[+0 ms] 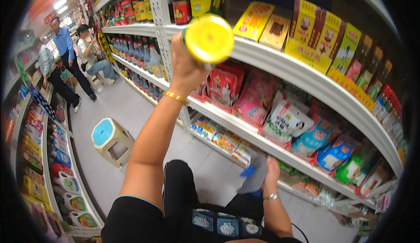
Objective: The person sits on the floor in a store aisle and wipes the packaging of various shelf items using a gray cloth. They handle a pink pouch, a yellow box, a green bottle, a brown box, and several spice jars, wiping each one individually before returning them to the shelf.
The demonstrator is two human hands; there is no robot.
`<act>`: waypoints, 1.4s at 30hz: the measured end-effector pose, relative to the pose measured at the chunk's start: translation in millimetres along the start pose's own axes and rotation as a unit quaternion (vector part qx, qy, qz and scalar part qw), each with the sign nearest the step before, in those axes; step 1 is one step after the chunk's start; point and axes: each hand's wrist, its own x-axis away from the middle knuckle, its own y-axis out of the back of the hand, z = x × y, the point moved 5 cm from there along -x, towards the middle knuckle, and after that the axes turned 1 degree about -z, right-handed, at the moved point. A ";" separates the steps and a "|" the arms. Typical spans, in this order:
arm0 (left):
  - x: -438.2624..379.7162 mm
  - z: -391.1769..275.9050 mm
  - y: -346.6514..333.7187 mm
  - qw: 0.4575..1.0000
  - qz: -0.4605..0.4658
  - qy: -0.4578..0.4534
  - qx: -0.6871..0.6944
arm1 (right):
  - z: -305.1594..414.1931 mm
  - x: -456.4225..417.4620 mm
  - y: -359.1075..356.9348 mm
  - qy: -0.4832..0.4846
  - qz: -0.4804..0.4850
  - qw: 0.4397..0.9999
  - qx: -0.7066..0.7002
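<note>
In my left hand (183, 67) is a round container with a shiny yellow lid (210, 39). It is raised in front of the upper shelf board, its lid facing me, and its body is mostly hidden. Lower down, my right hand (271, 174) grips a grey and blue cloth (254, 177), blurred, beside the lower shelves. Past the container stand a dark bottle with a red label (181, 3) and a green bottle with a yellow label (200, 0). Boxes, including a yellow one (254, 20), sit to its right.
White metal shelving (295, 62) curves along my right, with packaged bags such as a white pouch (285, 120) on the middle shelf. A plastic stool (110, 138) with a blue seat stands in the aisle. Several people (64, 43) are farther along it. Detergent bottles (73, 202) line the left shelves.
</note>
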 end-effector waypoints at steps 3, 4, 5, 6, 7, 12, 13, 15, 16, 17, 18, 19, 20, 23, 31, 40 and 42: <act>84.1 -22.4 14.8 0.994 0.091 0.038 0.057 | 76.3 -7.5 -43.3 0.141 0.050 0.989 -0.018; 111.7 -27.2 22.1 0.990 0.115 0.066 0.055 | 117.3 1.9 -72.3 0.195 0.089 0.977 0.015; 136.2 -30.5 27.2 0.985 0.137 0.093 0.055 | 136.9 5.7 -87.5 0.265 0.045 0.962 0.041; 157.9 -33.9 30.7 0.986 0.145 0.082 0.024 | 158.7 21.4 -114.2 0.272 0.097 0.957 -0.002; 184.1 -26.2 32.0 0.977 0.168 0.128 0.018 | 176.9 33.7 -140.0 0.281 0.150 0.946 -0.051; 231.5 -37.4 27.7 0.959 0.227 0.165 0.043 | 172.9 67.0 -198.6 0.495 0.265 0.778 0.280; 236.5 -35.9 29.1 0.951 0.241 0.185 0.057 | 167.9 70.9 -196.4 0.469 0.266 0.789 0.295; 234.8 -49.5 42.1 0.965 0.229 0.128 0.013 | 160.6 71.5 -193.7 0.406 0.260 0.813 0.325; 230.9 -53.3 42.4 0.966 0.232 0.117 0.013 | 162.6 66.6 -190.9 0.370 0.247 0.827 0.343; 230.1 -56.6 43.6 0.967 0.234 0.105 0.013 | 161.3 60.6 -188.5 0.333 0.232 0.839 0.361; 228.2 -57.8 43.9 0.966 0.232 0.112 0.015 | 161.7 51.6 -186.9 0.295 0.225 0.879 0.299; 230.7 -57.0 45.4 0.965 0.229 0.129 0.023 | 157.3 45.0 -184.7 0.253 0.230 0.902 0.264; 235.6 -55.7 47.0 0.963 0.225 0.147 0.031 | 145.6 35.2 -181.5 0.201 0.240 0.926 0.212; 250.3 -49.3 45.5 0.954 0.229 0.188 0.048 | 135.3 36.7 -180.4 0.182 0.207 0.950 0.146; 294.5 -37.4 65.4 0.850 0.223 0.423 0.221 | 33.1 -10.6 -150.3 0.237 0.206 0.854 0.415; 382.0 58.1 97.4 0.825 0.090 0.532 0.167 | -295.8 150.9 -26.1 -0.189 0.706 0.354 0.584; 385.9 66.6 94.2 0.805 0.081 0.565 0.161 | -341.5 173.9 1.3 -0.212 0.781 0.300 0.506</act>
